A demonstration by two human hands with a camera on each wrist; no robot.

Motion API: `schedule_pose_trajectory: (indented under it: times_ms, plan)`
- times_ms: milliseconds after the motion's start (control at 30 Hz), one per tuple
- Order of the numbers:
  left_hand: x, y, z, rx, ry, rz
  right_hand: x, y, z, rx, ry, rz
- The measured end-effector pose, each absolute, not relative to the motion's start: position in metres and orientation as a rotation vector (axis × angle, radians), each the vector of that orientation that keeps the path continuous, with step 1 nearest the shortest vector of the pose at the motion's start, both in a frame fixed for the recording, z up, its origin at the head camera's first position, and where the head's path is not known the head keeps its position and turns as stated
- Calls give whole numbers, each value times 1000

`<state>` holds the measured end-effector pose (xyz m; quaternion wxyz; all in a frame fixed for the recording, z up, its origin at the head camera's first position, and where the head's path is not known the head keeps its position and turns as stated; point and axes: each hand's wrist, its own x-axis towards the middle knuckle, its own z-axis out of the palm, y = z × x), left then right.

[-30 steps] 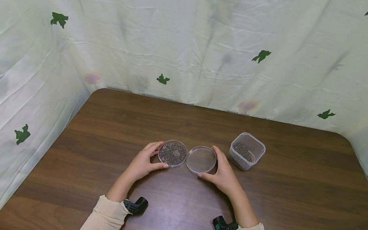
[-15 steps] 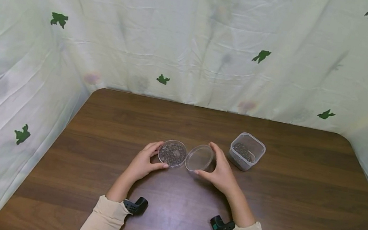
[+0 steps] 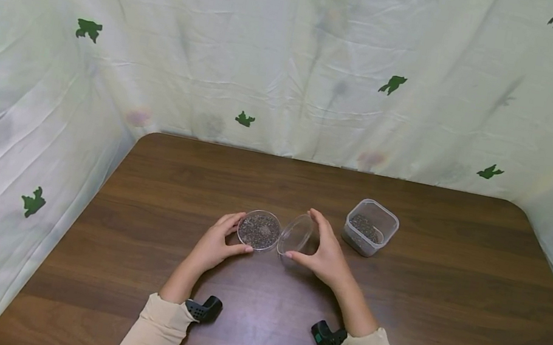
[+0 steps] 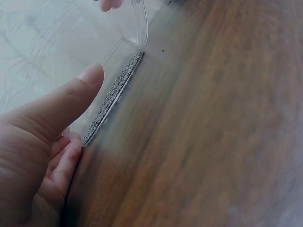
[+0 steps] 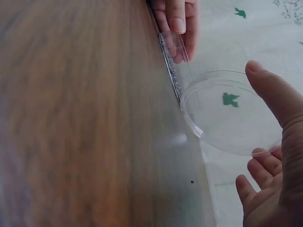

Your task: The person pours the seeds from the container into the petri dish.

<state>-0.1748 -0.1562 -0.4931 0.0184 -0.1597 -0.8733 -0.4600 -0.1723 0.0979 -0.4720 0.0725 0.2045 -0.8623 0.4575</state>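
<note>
A clear round petri dish (image 3: 259,230) filled with dark grey granules lies flat on the table. My left hand (image 3: 212,244) holds it by its left side, thumb at the near rim and fingers at the far rim. The granules show edge-on as a low dark layer (image 4: 113,99) in the left wrist view. To the right, my right hand (image 3: 326,261) pinches a clear petri dish lid (image 3: 295,234) between thumb and fingers. That lid stands steeply tilted, its right side raised and its lower left edge close beside the dish. Nothing lies in the lid.
A square clear plastic tub (image 3: 371,228) with more granules in its bottom stands behind my right hand. The brown wooden table (image 3: 455,290) reaches back to a pale curtain (image 3: 293,77) with green bird shapes. A tiny dark speck (image 5: 192,181) lies on the table.
The lid has gone from nearly flat to steeply tilted, its right side lifting. My right hand has moved left and slightly away from me with it. The left hand and dish have stayed still.
</note>
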Motion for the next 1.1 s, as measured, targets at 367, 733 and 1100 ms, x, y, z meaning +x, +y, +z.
schedule_pose_trajectory:
  times_ms: [367, 733, 1100]
  plan:
    - [-175, -157, -493, -507, -2690, -1438, -178, 89, -475, 612, -2527, 1457]
    - [-175, -157, -494, -502, -2696, -1426, -181, 83, -477, 613, -2504, 1501]
    - [-175, -156, -493, -514, -2687, -1422, -187, 80, -482, 670, -2509, 1555]
